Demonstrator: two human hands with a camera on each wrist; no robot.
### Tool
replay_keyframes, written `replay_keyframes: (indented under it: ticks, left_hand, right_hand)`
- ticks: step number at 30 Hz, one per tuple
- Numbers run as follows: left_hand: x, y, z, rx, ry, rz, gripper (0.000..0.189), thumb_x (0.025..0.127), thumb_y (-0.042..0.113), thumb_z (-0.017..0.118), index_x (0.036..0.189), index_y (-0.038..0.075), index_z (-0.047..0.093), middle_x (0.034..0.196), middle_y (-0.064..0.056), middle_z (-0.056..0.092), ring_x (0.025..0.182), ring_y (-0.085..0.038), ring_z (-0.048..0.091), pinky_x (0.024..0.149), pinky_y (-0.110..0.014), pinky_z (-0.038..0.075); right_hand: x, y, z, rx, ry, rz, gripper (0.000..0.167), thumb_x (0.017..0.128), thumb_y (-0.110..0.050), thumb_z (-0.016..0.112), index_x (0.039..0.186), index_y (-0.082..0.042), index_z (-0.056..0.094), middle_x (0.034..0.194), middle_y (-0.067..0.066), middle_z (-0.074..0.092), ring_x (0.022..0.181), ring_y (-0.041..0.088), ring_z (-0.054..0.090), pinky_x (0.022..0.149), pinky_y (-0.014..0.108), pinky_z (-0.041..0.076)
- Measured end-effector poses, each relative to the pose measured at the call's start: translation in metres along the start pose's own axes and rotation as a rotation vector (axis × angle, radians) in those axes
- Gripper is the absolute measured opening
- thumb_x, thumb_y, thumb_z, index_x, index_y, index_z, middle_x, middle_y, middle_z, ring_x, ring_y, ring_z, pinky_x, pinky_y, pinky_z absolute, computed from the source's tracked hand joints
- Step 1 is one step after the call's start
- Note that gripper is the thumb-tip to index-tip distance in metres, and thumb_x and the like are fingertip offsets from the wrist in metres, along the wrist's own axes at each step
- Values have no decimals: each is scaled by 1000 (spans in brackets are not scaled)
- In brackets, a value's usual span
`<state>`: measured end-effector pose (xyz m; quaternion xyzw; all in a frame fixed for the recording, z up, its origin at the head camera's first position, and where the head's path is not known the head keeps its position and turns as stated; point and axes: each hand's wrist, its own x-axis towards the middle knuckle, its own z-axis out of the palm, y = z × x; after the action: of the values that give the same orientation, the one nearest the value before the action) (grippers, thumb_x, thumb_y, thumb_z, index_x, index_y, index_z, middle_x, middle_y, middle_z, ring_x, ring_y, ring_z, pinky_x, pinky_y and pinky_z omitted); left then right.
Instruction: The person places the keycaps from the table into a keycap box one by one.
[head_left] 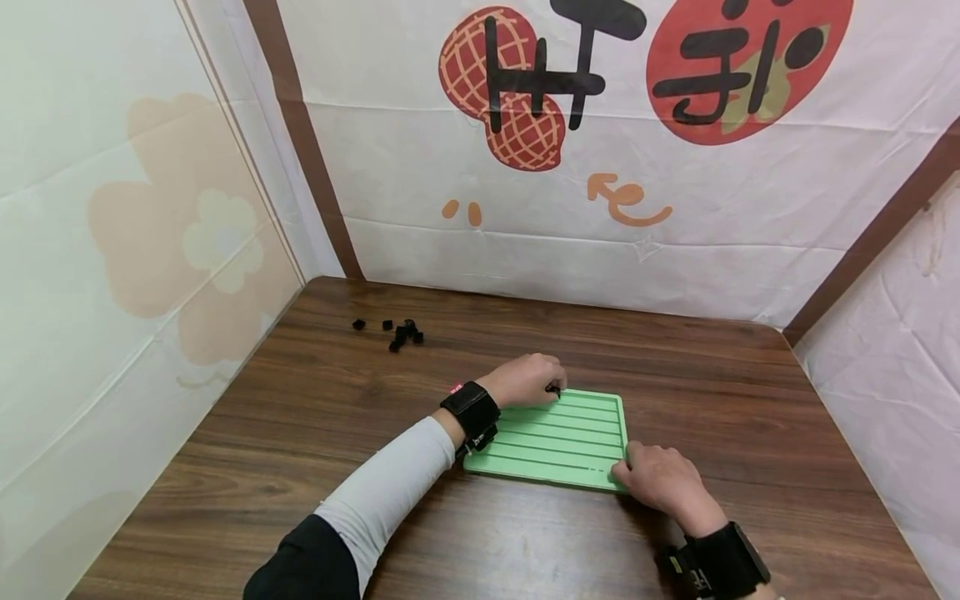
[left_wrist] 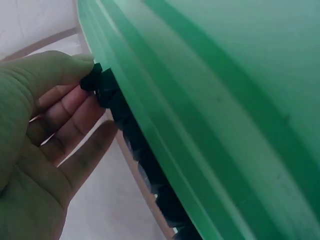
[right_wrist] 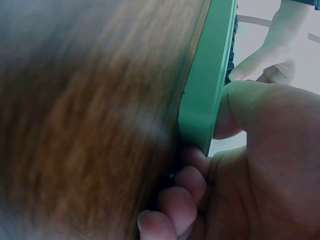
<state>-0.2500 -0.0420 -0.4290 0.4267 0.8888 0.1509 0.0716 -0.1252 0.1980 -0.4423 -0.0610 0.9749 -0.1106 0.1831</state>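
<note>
A light green ridged tray (head_left: 558, 446) lies on the table. My left hand (head_left: 527, 379) is at its far edge, pinching a small black block (left_wrist: 90, 81) between thumb and fingers. Beside that block, a row of similar black blocks (left_wrist: 132, 137) runs along the tray's far groove in the left wrist view; in the head view my left hand hides much of it. At the near right corner, my right hand (head_left: 663, 482) grips the tray, thumb (right_wrist: 230, 117) on its upper side and the other fingers (right_wrist: 177, 205) curled by its outer edge.
Several loose black blocks (head_left: 401, 335) are scattered on the brown wooden table (head_left: 300, 467) toward the back left. Behind the table hangs a white printed cloth (head_left: 390, 167), with more cloth on the left and right sides.
</note>
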Motion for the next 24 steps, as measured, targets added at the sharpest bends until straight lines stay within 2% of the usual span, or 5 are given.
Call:
replay_keyframes:
  ticks: [8, 24]
  left_hand:
    - [1, 1, 1, 31, -27, -37, 9, 98, 13, 68, 103, 14, 75, 104, 2, 66, 91, -9, 59, 78, -22, 48]
    - [2, 2, 4, 76, -42, -33, 14, 96, 12, 69, 108, 14, 75, 105, 1, 65, 90, -8, 58, 74, -20, 48]
  right_hand:
    - [2, 0, 0, -10, -4, 12, 20, 94, -28, 52, 87, -9, 53, 73, 8, 51, 66, 24, 47, 61, 37, 31]
    - [1, -2, -1, -23, -11, 13, 22, 95, -30, 52, 89, -9, 53, 76, 7, 53, 69, 25, 49, 63, 38, 34]
